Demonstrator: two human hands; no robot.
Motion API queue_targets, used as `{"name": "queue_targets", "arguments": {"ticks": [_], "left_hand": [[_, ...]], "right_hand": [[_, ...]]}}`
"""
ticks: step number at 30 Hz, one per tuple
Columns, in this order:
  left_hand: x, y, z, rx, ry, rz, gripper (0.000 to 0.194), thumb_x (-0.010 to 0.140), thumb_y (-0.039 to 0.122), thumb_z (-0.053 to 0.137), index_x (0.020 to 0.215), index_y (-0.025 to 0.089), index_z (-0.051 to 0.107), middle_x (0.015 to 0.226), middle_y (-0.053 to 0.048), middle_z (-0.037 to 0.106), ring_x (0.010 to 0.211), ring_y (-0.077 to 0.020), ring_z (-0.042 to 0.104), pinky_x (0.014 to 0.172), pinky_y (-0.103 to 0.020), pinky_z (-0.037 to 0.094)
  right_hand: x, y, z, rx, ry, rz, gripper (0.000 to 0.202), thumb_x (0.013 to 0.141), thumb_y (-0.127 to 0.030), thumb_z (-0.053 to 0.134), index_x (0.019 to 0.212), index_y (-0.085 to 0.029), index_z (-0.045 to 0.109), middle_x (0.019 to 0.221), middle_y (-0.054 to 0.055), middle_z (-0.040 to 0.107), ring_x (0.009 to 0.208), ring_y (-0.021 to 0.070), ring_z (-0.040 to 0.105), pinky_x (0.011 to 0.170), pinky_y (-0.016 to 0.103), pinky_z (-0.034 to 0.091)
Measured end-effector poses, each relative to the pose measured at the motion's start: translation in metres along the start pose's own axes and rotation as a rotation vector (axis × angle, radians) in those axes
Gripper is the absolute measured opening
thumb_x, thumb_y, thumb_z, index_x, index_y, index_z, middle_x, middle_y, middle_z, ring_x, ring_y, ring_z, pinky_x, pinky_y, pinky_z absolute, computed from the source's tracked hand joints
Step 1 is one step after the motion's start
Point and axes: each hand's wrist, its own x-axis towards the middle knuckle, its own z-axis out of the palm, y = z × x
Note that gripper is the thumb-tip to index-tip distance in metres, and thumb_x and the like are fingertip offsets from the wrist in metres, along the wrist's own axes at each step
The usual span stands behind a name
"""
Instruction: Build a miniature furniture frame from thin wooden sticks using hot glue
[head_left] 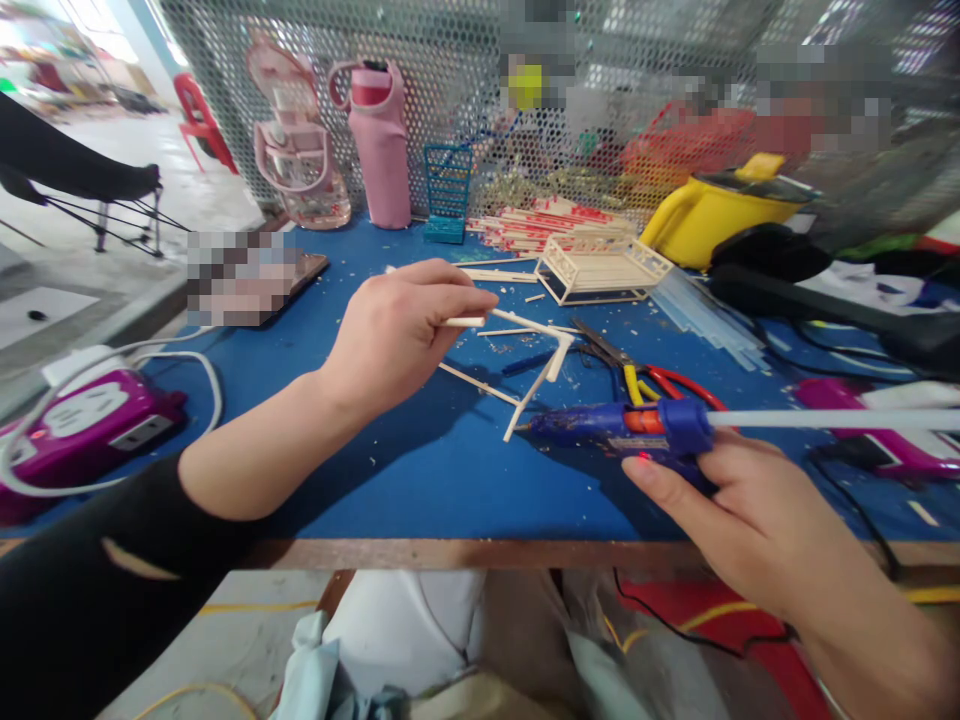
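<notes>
My left hand [397, 335] is closed on a frame of thin wooden sticks [480, 385], held just above the blue tabletop. A short stick end [465, 322] juts out from under its fingers. In my right hand [750, 520] is a blue hot glue gun [600, 425], with a long pale glue stick [810, 420] coming out of its back. The gun's nozzle is at the near corner of the frame, touching or almost touching it. Behind the gun lie pliers or cutters [607, 348] with red and yellow handles.
A small wooden stick tray [604, 272] stands behind, near red-marked sticks [555, 222] and clear glue sticks [709, 320]. A yellow container [720, 212], a pink bottle [381, 150] and a clear bottle [304, 180] line the mesh. A purple power strip [86, 415] is at left.
</notes>
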Motion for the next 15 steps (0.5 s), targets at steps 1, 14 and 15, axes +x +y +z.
{"name": "queue_targets", "arguments": {"ticks": [1,14,15], "left_hand": [[0.0000,0.0000,0.0000,0.000,0.000,0.000,0.026,0.089,0.026,0.049,0.098,0.023,0.073,0.098,-0.004,0.072,0.086,-0.0162,0.067,0.076,-0.027,0.054],[0.0000,-0.0012,0.0008,-0.030,0.034,0.039,0.024,0.088,0.021,0.051,0.096,0.021,0.073,0.096,-0.003,0.072,0.085,-0.0155,0.068,0.073,-0.026,0.053],[0.0002,-0.0009,0.0006,-0.025,0.021,0.026,0.024,0.088,0.022,0.051,0.096,0.022,0.073,0.096,-0.003,0.072,0.085,-0.0157,0.067,0.074,-0.026,0.053]], "right_hand": [[0.0001,0.0000,0.0001,0.001,-0.005,-0.004,0.038,0.086,-0.046,0.051,0.056,-0.024,0.055,0.056,0.002,0.062,0.051,0.0188,0.056,0.050,0.030,0.042],[0.0011,0.0010,0.0019,-0.019,0.036,-0.014,0.031,0.087,-0.046,0.051,0.068,-0.024,0.063,0.046,-0.002,0.051,0.040,0.0174,0.045,0.049,0.030,0.040],[0.0010,0.0003,0.0020,-0.027,0.039,-0.020,0.031,0.088,-0.045,0.051,0.068,-0.024,0.063,0.045,-0.002,0.051,0.040,0.0175,0.044,0.050,0.031,0.041]]}}
